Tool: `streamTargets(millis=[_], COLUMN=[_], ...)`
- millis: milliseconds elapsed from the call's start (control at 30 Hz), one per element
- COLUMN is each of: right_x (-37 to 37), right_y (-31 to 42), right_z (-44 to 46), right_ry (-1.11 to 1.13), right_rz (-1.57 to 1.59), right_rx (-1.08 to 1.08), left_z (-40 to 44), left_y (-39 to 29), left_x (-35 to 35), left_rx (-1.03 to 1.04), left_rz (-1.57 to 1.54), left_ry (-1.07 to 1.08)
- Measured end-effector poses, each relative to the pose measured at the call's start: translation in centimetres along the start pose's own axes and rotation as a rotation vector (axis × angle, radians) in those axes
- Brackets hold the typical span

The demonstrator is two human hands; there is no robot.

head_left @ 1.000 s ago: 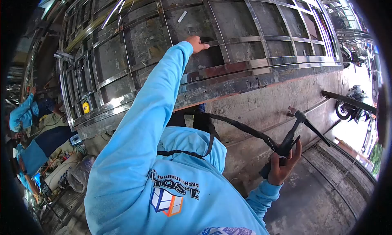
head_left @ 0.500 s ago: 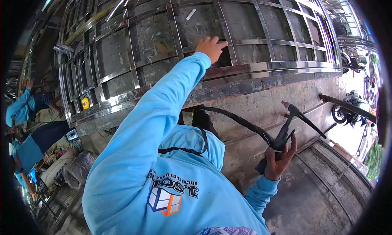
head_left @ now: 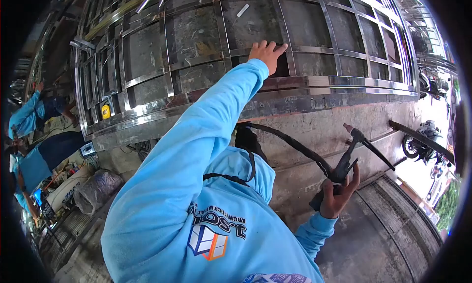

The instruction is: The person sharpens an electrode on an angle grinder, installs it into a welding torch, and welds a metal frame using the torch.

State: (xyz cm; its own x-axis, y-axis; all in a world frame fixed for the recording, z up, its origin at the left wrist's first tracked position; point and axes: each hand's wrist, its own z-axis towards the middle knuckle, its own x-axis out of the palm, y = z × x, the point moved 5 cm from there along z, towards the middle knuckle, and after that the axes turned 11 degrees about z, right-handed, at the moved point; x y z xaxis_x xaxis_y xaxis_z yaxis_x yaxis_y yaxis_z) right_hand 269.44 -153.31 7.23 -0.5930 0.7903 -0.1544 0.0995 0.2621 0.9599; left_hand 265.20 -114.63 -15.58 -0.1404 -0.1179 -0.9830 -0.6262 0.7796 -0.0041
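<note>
Steel frame point(head_left: 324, 81), 1, on 1 table point(head_left: 295, 105). I have left hand point(head_left: 266, 56) on 1 crossbar point(head_left: 314, 49), fingers loosely spread; right hand point(head_left: 337, 199), fingers curled around 1 black torch point(head_left: 340, 172), apart from the table.

Left hand point(head_left: 267, 57) outstretched, right hand point(head_left: 336, 198) curled

Light-blue shirt point(head_left: 162, 224), chest lettering point(head_left: 223, 226) "J.SOL", upside down in view, following letters lost in folds, "ARCHITECTURAL" in smaller capitals alongside
</note>
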Motion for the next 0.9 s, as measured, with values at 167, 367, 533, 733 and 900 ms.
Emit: streamTargets(millis=[167,367,533,733,900], right_x=[0.9,2.0,2.8,3.2,2.9], right_y=[-0.5,-1.3,-2.0,-2.1,-2.0], right_z=[0.7,1.9,3.3,3.9,3.0], right_ry=[0.057,0.123,0.172,0.212,0.202], right_rz=[0.077,0.13,0.057,0.134,0.125], right_rx=[-0.012,-0.058,-0.03,-0.061,-0.093], left_z=[-2.5,-10.8,-11.3,-10.5,-10.2], left_y=[2.6,8.6,9.0,8.6,8.1], left_x=[-1.9,-2.3,-1.7,-2.3,-2.7], left_rx=[0.013,-0.343,-0.382,-0.391,-0.388], left_rz=[0.036,0.122,0.084,0.101,0.139], left_ry=[0.046,0.167,0.212,0.18,0.179])
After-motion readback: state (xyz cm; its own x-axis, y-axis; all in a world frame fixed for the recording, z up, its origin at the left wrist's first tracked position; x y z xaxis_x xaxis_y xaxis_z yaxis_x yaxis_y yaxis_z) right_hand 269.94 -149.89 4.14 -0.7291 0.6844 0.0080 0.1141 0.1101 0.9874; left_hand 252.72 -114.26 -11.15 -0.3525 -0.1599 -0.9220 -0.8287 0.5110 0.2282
